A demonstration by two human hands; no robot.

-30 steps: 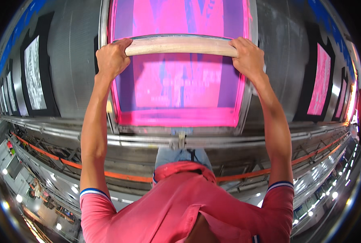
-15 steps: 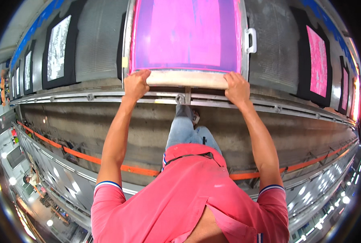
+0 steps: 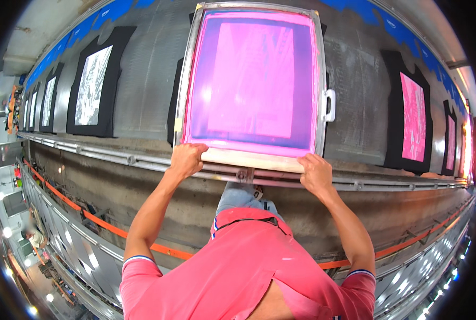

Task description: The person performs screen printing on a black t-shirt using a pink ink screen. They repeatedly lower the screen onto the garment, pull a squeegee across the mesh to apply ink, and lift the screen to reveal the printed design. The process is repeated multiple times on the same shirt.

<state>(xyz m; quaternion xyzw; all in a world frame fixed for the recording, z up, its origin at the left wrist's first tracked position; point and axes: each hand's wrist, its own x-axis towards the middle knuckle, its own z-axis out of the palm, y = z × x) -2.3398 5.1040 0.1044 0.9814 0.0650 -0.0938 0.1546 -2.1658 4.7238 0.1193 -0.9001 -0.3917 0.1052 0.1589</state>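
A screen-printing frame (image 3: 319, 58) with pink ink over its mesh lies on the long grey table ahead of me. Along its near edge is a squeegee (image 3: 253, 160) with a pale wooden handle. The left end of that handle is in my left hand (image 3: 188, 160), fingers closed round it. My right hand (image 3: 317, 172) grips the other end, knuckles up. The squeegee's blade is hidden from above. Part of a black shirt (image 3: 176, 101) shows beside the frame's left side.
Black shirts with white prints (image 3: 94, 85) lie to the left, and ones with pink prints (image 3: 414, 117) to the right. A white handle (image 3: 330, 105) juts from the frame's right side. A metal rail (image 3: 115, 156) runs along the table's near edge. Behind me stretches an orange bar (image 3: 110, 228).
The view has tilted so the whole frame shows, sitting lower in the picture. Both hands keep their hold on the squeegee at the frame's near edge.
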